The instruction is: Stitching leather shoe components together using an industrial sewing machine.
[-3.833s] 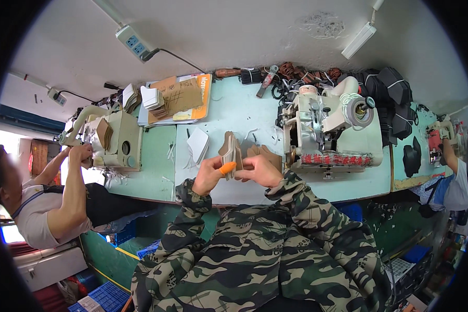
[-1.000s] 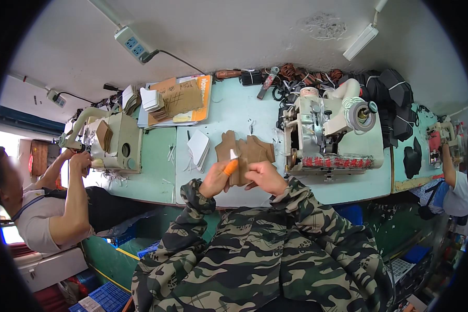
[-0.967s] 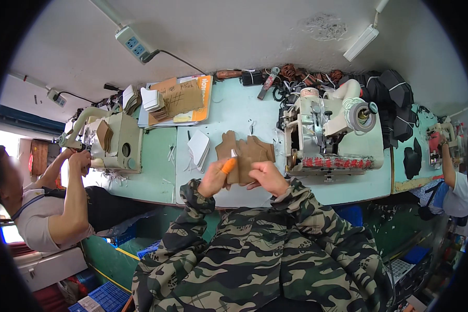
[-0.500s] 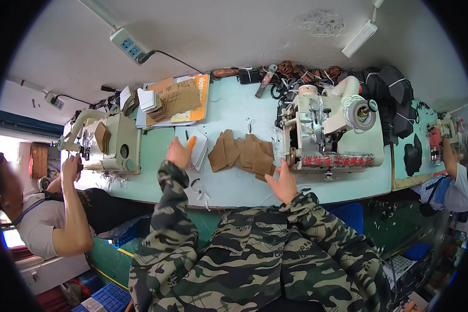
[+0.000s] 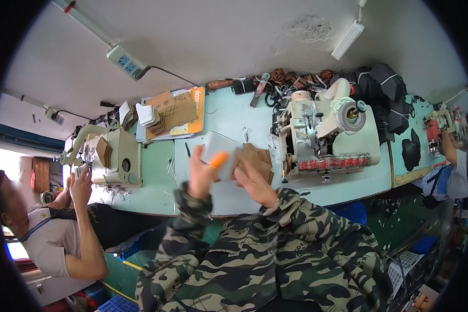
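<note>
Some blur; left hand [image 5: 199, 172] clasps white pieces [image 5: 218, 143]; right hand [image 5: 257, 184] half-curled, hold unclear, partly covering brown pieces [image 5: 260, 158].

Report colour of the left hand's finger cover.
The finger cover on the left hand is orange; best seen in the head view.

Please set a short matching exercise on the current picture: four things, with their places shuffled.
Things:
1. White stack nearest the hands
2. Brown pieces beside the right hand
3. Orange finger cover
4. Power strip

Places:
A. Fixed to the wall
B. Lying on the table
C. Held in the left hand
D. Worn on a left-hand digit

Pairs: 1-C, 2-B, 3-D, 4-A
</note>
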### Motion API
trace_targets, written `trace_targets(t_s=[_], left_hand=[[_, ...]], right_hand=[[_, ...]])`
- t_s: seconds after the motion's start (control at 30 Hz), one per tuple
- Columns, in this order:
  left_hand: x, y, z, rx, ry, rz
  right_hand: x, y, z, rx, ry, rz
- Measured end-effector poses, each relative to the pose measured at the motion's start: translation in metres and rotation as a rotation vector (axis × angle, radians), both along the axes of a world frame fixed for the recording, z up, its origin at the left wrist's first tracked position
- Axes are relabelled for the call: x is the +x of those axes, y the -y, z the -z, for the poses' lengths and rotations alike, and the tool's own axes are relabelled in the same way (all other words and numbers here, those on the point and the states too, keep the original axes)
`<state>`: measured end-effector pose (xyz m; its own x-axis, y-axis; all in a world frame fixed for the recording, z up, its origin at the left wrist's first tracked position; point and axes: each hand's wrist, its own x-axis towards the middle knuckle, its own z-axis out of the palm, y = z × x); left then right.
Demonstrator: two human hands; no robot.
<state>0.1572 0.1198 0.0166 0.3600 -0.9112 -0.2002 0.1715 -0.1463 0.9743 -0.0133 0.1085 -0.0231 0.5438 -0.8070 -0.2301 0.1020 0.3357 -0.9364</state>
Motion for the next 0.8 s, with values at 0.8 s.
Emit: trace_targets(t_s=[0.8], left_hand=[[-0.063, 0.005, -0.06, -0.201, 0.091, 0.626]], right_hand=[[-0.052, 0.007, -0.06, 0.553, 0.498, -0.142]])
